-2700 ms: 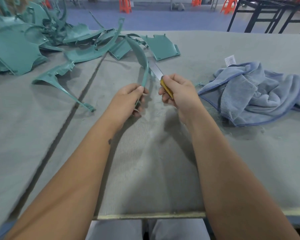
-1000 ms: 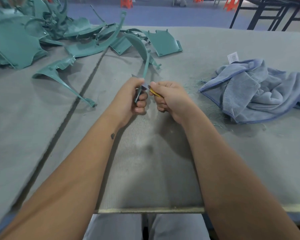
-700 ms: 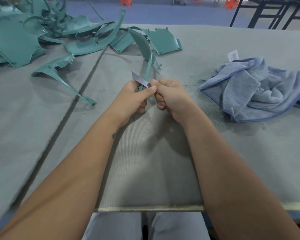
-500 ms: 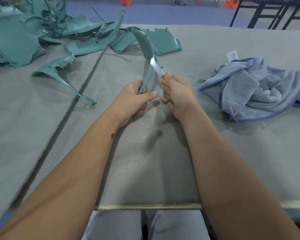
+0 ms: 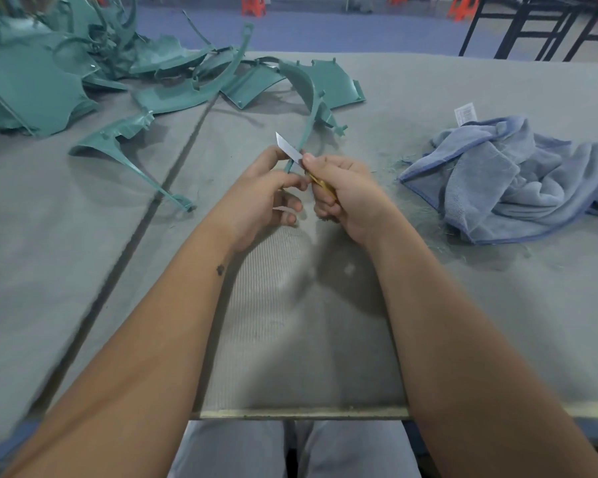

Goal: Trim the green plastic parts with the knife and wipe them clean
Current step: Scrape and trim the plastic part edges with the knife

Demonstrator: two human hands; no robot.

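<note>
My left hand (image 5: 263, 194) grips the near end of a long curved green plastic part (image 5: 308, 94), which arcs up and away above the table. My right hand (image 5: 349, 198) is closed on a knife (image 5: 289, 148) with a yellow handle. Its silver blade points up and left and lies across the part's thin edge, just above my left fingers. The two hands almost touch.
A pile of green plastic parts (image 5: 49, 74) fills the far left of the grey felt table (image 5: 497, 305); one thin-legged part (image 5: 125, 146) lies nearer. A crumpled blue cloth (image 5: 511, 177) sits at right, with green shavings around it. The table's front edge is near my lap.
The blade has come back down the part's edge toward my left hand and now points up-left; half a second ago it was higher, pointing away. The part stays held.
</note>
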